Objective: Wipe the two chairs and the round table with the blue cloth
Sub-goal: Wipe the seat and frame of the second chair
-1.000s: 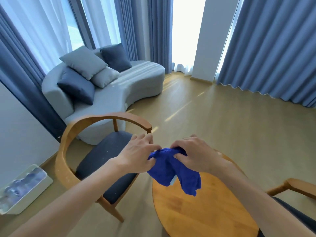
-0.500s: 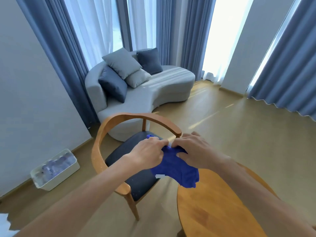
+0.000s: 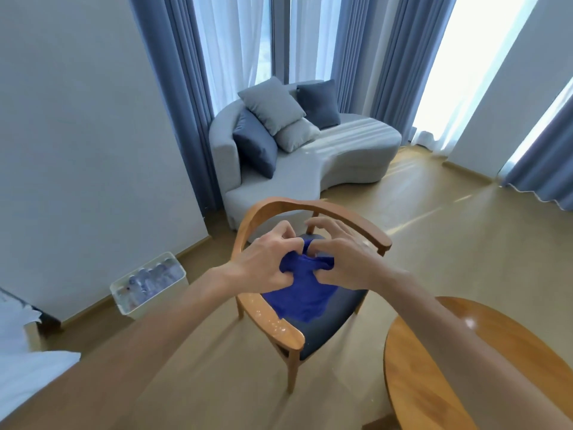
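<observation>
cloth: the crumpled blue cloth point(image 3: 302, 293) hangs bunched between both hands, in the air above the dark seat of the near chair; its lower folds dangle toward the seat, and i cannot tell whether they touch it.
left hand: the left hand point(image 3: 266, 263) is closed on the cloth's left upper edge, fingers curled in and pinching fabric.
right hand: the right hand point(image 3: 344, 259) is closed on the cloth's right upper edge, thumb tucked under the folds, fingertips raised.
chair: a curved light-wood armchair with a dark blue seat pad point(image 3: 328, 333) stands in the middle of the view, just left of the table; pale specks show on its near armrest.
table: the round glossy wooden table point(image 3: 434, 383) sits at the near right, partly covered by the right forearm.
second chair: not in view.
progress: by my reading the wiping has barely begun; the cloth looks as if it is being gathered or folded into a pad, and it is not pressed on any surface.
left to do: as far as can be seen, both chairs and the table.
background: a grey curved sofa with cushions point(image 3: 310, 156) stands far off by blue curtains point(image 3: 183, 88).
</observation>
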Motion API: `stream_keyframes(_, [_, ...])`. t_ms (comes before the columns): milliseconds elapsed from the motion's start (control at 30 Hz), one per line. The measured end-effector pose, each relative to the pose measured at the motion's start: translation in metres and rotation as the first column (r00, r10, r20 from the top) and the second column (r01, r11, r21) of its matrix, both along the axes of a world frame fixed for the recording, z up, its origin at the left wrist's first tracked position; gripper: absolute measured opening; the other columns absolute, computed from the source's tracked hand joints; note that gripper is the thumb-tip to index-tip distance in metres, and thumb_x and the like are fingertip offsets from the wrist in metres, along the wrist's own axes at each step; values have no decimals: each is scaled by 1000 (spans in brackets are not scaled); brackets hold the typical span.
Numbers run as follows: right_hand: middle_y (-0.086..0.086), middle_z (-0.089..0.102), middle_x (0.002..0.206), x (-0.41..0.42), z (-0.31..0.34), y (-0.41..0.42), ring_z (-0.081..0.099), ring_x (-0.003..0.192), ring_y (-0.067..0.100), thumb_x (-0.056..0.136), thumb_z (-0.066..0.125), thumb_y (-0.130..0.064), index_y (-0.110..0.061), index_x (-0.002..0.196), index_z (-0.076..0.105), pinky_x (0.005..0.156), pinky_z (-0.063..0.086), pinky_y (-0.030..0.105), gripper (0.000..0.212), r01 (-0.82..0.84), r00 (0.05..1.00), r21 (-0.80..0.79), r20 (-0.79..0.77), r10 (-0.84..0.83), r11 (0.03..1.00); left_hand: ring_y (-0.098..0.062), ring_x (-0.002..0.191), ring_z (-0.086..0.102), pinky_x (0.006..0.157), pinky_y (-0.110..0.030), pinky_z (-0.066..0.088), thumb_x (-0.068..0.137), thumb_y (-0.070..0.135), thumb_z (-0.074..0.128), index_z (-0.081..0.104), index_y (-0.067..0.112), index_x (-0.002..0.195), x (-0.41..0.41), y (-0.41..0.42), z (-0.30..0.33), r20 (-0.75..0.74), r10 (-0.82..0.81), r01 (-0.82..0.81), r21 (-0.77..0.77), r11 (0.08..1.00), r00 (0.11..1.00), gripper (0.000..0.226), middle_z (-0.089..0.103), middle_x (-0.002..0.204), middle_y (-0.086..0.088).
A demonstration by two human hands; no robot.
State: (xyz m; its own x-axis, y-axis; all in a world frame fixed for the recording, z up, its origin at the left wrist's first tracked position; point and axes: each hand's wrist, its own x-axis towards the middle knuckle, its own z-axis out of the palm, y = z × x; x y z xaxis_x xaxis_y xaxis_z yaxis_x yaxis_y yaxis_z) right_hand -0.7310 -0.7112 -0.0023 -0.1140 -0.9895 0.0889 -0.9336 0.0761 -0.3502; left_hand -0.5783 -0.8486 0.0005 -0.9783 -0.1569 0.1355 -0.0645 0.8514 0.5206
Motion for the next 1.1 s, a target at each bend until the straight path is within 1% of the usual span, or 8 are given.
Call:
stream_keyframes(100, [-9,41,144,2,-9,-24,37,131,11,81,62,-27,-29,91,60,104,32,28,11,-125,987,61,105,119,990,-7,86,49,68,-18,44,74,14,64,51,27,85,8,-22,-10,-27,-34,36,66,997,999,22,43,100,4])
stream_keyframes(200, [-16,58,90,0,-15,-39,57,84,5,84,56,-23,-25,91,57,75,44,19,7,-123,979,87,176,106,989,-11,90,51,72,-23,50,76,13,66,52,28,90,2,-38,-23,-4,-14,14,104,995,1000,25,44,103,2])
stream_keyframes(267, [-16,56,80,-6,-22,-45,57,74,5,87,55,-18,-21,93,58,65,44,16,7,-56,978,63,204,42,996,-11,92,51,73,-25,51,77,11,66,52,28,95,-7,-48,-32,6,17,-17,154,988,1000,28,44,105,2])
stream_keyframes(400, [-9,63,84,-28,-38,-57,60,77,4,85,50,-18,-18,100,61,65,51,14,19,50,954,-61,297,-30,997,-14,97,59,80,-25,56,75,5,67,44,37,123,-37,-65,-50,-27,115,-98,362,927,993,62,50,112,0])
stream_keyframes(567, [-12,63,94,-71,-64,-84,60,90,-3,91,57,-13,-15,110,62,72,50,9,20,158,903,-136,420,-87,978,-12,109,55,86,-27,56,71,27,81,32,39,132,-78,-80,-77,93,154,-180,522,834,984,80,50,124,10])
stream_keyframes(833, [-17,65,98,-111,-85,-125,64,92,0,87,70,-18,-27,115,52,72,53,13,35,377,697,-108,687,-205,920,-8,96,60,72,-15,52,74,9,78,47,27,117,-140,-122,-83,138,285,-311,579,754,949,56,58,103,18])
stream_keyframes(1000, [-1,63,119,-121,-109,-137,62,108,23,76,80,-23,-22,131,47,83,58,36,64,388,507,-15,838,-200,922,-7,93,62,66,-15,53,73,3,78,51,25,111,-164,-158,-86,179,256,-310,640,703,950,51,63,100,13])
stream_keyframes(1100, [-4,63,117,-111,-135,-146,62,107,22,74,80,-23,-22,131,47,85,58,40,66,484,442,62,844,-304,873,-8,92,63,66,-17,53,74,1,76,53,27,108,-180,-181,-98,227,208,-308,704,640,951,49,65,99,9])
